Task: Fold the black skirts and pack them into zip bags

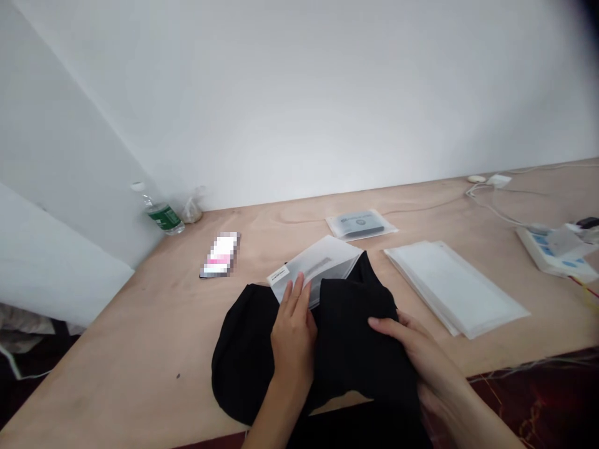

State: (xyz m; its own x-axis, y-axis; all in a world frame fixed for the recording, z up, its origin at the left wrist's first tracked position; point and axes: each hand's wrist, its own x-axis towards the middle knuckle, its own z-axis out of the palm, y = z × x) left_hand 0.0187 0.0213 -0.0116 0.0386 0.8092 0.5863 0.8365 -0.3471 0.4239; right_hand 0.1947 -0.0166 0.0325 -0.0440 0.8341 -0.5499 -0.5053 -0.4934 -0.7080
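A piece of black cloth (pixel 248 355) is spread and partly folded at the table's front edge. Across its far side lies a frosted plastic bag (pixel 318 259) with a small white label (pixel 279 275) at its left corner; part of the bag is covered by a flap of the cloth. My left hand (pixel 294 333) rests on the cloth and the bag's near edge, its fingers stretched out. With the thumb on top and the fingers beneath, my right hand (pixel 412 337) grips the right side of the black cloth. What lies under the folded flap is hidden.
Stacked frosted bags (pixel 463 287) lie to the right, and a bag with a dark item (pixel 361 224) sits behind. A phone (pixel 221 254) and a water bottle (pixel 163 215) are at the left. A power strip (pixel 555 252) with cables is far right.
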